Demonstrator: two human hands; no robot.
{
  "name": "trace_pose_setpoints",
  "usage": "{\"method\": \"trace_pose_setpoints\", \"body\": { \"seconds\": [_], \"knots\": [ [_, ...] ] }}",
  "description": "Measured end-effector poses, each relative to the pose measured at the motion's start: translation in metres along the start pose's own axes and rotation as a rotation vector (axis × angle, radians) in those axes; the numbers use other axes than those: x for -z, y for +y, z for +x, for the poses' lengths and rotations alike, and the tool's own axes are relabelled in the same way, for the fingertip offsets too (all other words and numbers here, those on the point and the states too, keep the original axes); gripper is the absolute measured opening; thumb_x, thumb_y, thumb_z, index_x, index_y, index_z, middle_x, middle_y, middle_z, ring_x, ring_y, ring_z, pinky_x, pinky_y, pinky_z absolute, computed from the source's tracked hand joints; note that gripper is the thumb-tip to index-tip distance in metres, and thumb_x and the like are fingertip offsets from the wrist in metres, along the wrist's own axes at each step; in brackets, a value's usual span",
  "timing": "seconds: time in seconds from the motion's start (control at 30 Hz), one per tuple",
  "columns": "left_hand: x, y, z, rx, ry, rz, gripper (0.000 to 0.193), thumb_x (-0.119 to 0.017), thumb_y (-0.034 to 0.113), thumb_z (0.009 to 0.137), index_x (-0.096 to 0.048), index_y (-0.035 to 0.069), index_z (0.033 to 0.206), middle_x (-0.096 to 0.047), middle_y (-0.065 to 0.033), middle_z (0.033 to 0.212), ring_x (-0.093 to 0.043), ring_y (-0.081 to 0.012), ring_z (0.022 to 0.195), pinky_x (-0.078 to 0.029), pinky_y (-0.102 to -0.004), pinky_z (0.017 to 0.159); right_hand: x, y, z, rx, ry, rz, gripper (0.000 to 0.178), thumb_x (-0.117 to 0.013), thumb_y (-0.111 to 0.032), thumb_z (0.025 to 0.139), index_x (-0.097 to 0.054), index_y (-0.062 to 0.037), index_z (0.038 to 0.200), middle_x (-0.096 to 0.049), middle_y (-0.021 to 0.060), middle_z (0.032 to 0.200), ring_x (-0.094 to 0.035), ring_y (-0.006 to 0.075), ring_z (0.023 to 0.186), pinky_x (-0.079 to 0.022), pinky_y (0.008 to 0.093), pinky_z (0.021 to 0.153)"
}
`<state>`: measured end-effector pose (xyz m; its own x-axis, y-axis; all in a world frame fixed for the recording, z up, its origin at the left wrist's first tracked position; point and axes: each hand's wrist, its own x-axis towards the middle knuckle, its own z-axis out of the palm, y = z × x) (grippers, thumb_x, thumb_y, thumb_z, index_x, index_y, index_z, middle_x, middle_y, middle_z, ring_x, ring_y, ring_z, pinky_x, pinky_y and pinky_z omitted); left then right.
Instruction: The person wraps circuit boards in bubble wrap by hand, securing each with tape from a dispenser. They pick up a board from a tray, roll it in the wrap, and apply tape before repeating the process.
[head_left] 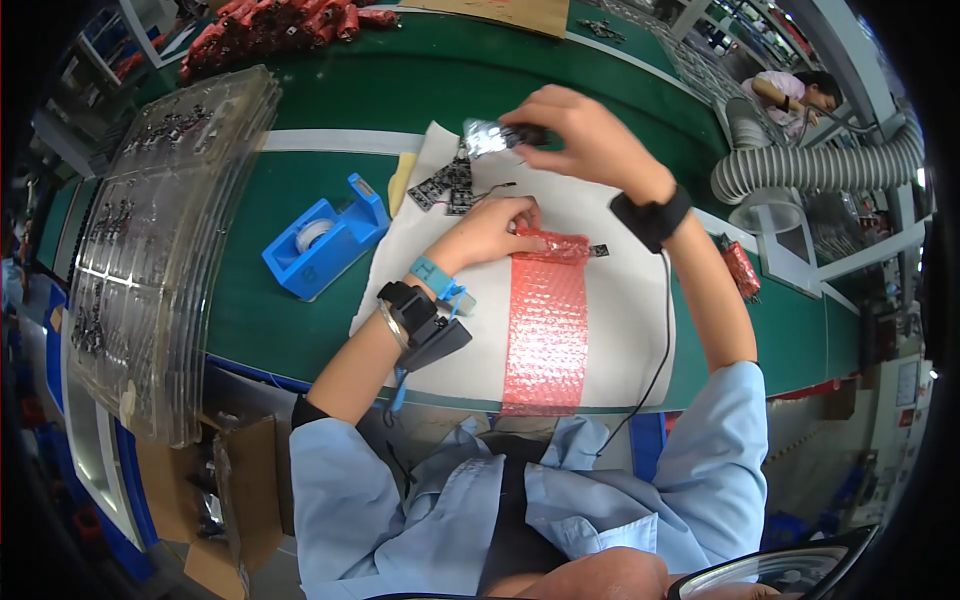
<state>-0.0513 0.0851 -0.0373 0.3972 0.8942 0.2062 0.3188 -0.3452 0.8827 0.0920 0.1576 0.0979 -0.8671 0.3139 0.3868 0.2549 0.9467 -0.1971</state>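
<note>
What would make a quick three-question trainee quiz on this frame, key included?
1. What lies on the white sheet just beyond the left hand?
2. True or false: the blue tape dispenser stands to the right of the red bubble wrap.
3. Fill in: the ____ hand holds a partly silvery piece.

Key:
1. small dark boards
2. False: the blue tape dispenser stands left of the red bubble wrap.
3. right hand

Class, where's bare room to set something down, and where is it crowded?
Bare: white sheet between red bubble wrap and black cord; green benchtop between stacked trays and blue dispenser. Crowded: around the circuit boards, beside the left hand.
</note>
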Motion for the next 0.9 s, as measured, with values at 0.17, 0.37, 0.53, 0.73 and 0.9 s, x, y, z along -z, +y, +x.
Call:
{"method": "trace_pose_setpoints", "body": {
  "seconds": [0.17, 0.37, 0.53, 0.73, 0.9],
  "knots": [
    [0.002, -0.001, 0.001, 0.054, -0.032, -0.009, 0.03, -0.076, 0.024, 0.073, -0.063, 0.001, 0.087, -0.063, -0.0106, 0.079, -0.06, -0.0213, 0.074, -0.048, -0.0321, 0.071, 0.04, -0.012, -0.062, -0.121, 0.107, 0.005, 0.03, -0.072, -0.007, 0.071, -0.065, -0.0008, 0.1, -0.063, 0.0135, 0.088, -0.06, 0.0286, 0.081, -0.048, 0.0392, 0.085],
    [0.008, -0.002, 0.003, 0.091, -0.11, -0.045, 0.023, -0.07, 0.022, 0.08, -0.065, 0.0, 0.087, -0.064, -0.0109, 0.08, -0.06, -0.0204, 0.077, -0.048, -0.0318, 0.071, 0.011, -0.023, -0.12, -0.351, 0.003, 0.091, 0.03, -0.073, -0.009, 0.071, -0.066, -0.0013, 0.099, -0.064, 0.013, 0.089, -0.059, 0.0278, 0.083, -0.048, 0.0372, 0.081],
    [0.008, -0.008, 0.003, 0.064, -0.113, -0.061, 0.02, -0.064, 0.019, 0.086, -0.067, 0.0, 0.091, -0.065, -0.0124, 0.08, -0.06, -0.021, 0.077, -0.047, -0.032, 0.073, -0.013, -0.024, -0.125, -0.379, -0.055, 0.151, 0.029, -0.072, -0.011, 0.071, -0.067, -0.0012, 0.097, -0.064, 0.0137, 0.088, -0.059, 0.0277, 0.084, -0.048, 0.0361, 0.079],
    [0.006, -0.015, 0.001, 0.093, -0.053, -0.007, 0.019, -0.061, 0.018, 0.088, -0.067, 0.001, 0.095, -0.064, -0.0125, 0.082, -0.06, -0.0218, 0.077, -0.048, -0.0319, 0.074, -0.026, -0.024, -0.116, -0.374, -0.124, 0.186, 0.028, -0.071, -0.012, 0.071, -0.068, -0.0007, 0.096, -0.064, 0.0144, 0.088, -0.06, 0.0284, 0.085, -0.049, 0.0354, 0.077],
    [0.009, -0.005, 0.003, 0.166, -0.101, -0.04, 0.027, -0.064, 0.026, 0.087, -0.065, 0.0, 0.095, -0.063, -0.0117, 0.085, -0.06, -0.0197, 0.077, -0.048, -0.03, 0.071, -0.03, -0.019, -0.114, -0.397, -0.176, 0.258, 0.027, -0.07, -0.011, 0.072, -0.068, -0.0001, 0.097, -0.064, 0.0146, 0.09, -0.06, 0.0287, 0.085, -0.049, 0.035, 0.077]
  ]
}}
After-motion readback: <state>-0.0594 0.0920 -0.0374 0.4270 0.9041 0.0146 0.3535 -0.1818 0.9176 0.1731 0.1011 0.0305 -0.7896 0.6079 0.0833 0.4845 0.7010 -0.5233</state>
